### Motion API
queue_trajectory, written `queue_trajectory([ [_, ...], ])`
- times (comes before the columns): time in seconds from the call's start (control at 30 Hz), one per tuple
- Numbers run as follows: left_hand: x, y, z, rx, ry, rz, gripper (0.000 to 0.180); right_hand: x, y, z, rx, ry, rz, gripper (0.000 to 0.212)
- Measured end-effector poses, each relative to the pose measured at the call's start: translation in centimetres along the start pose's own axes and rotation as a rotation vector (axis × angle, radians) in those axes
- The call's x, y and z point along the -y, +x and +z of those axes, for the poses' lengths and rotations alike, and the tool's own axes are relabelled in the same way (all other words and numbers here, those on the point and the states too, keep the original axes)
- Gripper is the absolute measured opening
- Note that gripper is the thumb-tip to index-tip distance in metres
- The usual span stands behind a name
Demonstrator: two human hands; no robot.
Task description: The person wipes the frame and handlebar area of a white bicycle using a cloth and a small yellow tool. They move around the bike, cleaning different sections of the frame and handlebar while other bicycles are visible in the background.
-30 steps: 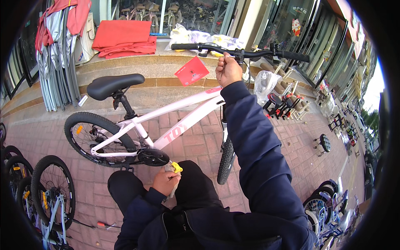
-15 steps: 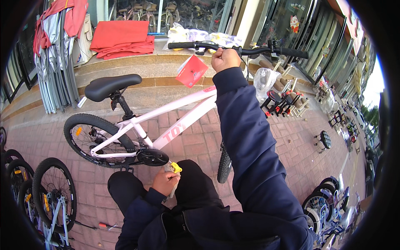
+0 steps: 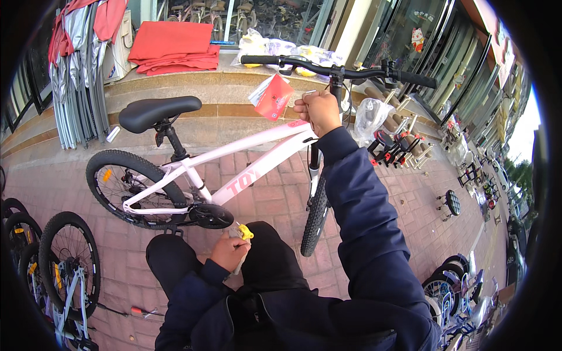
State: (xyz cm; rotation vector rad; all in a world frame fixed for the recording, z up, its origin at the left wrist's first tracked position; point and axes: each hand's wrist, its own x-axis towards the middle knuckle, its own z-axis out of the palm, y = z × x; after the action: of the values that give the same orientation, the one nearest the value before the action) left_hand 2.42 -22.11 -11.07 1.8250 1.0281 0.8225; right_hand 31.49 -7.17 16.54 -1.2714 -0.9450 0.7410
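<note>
The pale pink bicycle (image 3: 263,168) stands upright on the reddish paving (image 3: 266,205) in front of the person's knees, its black saddle (image 3: 159,111) to the left and its black handlebar (image 3: 363,74) to the right. The right hand (image 3: 321,111) is raised just below the handlebar, near the stem and in front of the frame's front end; its grip is curled with the fingers drawn in, but the fingertips are small and partly hidden here, so I cannot tell whether they pinch anything. A red card (image 3: 274,96) hangs under the handlebar, to the left of that hand. Low between the knees, the left hand (image 3: 229,251) has its grip pressed together on a yellow piece (image 3: 246,232) with pale material beside it, near the black crank (image 3: 212,216). The front wheel (image 3: 316,219) reaches down beside the right sleeve (image 3: 372,216). A red-handled tool (image 3: 143,311) lies on the paving at lower left, near other bicycles (image 3: 70,263), and folded red cloth (image 3: 172,44) rests on the stone step (image 3: 175,88) behind.
</note>
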Motion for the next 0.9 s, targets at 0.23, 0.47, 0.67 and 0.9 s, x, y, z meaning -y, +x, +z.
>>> queue_trajectory([
  [0.23,0.7,0.1,0.4,0.027,-0.004,0.004,0.021,1.7,0.1,-2.5,0.236,-0.036,-0.007,0.021],
  [0.47,0.7,0.1,0.4,-0.012,0.034,0.053,0.023,6.3,1.3,-3.7,0.328,0.313,-0.096,0.039],
  [0.67,0.6,0.0,0.4,-0.007,0.029,0.044,0.024,9.4,3.0,-4.1,0.176,-0.169,-0.222,0.026],
  [0.9,0.4,0.0,0.4,-0.019,0.021,0.071,0.021,11.7,6.7,-5.1,0.197,-0.747,-0.331,0.021],
])
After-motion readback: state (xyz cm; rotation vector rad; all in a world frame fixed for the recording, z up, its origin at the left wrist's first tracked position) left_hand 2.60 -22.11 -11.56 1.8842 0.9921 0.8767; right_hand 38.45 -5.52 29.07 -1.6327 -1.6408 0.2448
